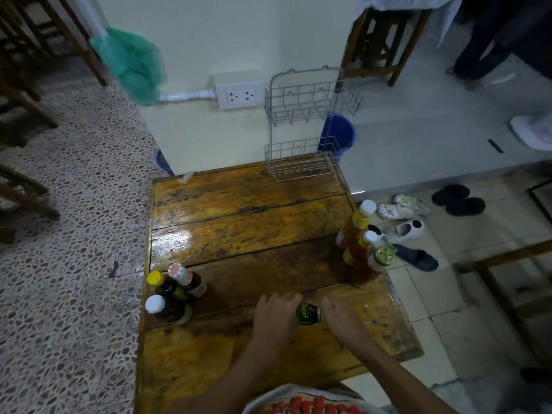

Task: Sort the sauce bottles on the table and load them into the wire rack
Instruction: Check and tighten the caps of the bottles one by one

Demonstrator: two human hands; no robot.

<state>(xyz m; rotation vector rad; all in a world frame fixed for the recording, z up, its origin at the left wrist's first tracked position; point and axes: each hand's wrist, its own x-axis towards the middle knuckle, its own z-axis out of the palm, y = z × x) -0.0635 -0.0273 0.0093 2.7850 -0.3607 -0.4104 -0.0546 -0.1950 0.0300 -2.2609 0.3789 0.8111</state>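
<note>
Sorting is mostly done: bottle groups stand left (174, 294) and right (363, 243) of your hands. Both hands, left (276, 319) and right (340, 319), hold a dark bottle (307, 314). Beyond them, the rack (304, 162) holds nothing.

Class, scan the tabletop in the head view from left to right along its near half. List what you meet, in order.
Cluster of dark sauce bottles → left hand → dark bottle with a green label held between both hands → right hand → cluster of orange and red sauce bottles.
</note>
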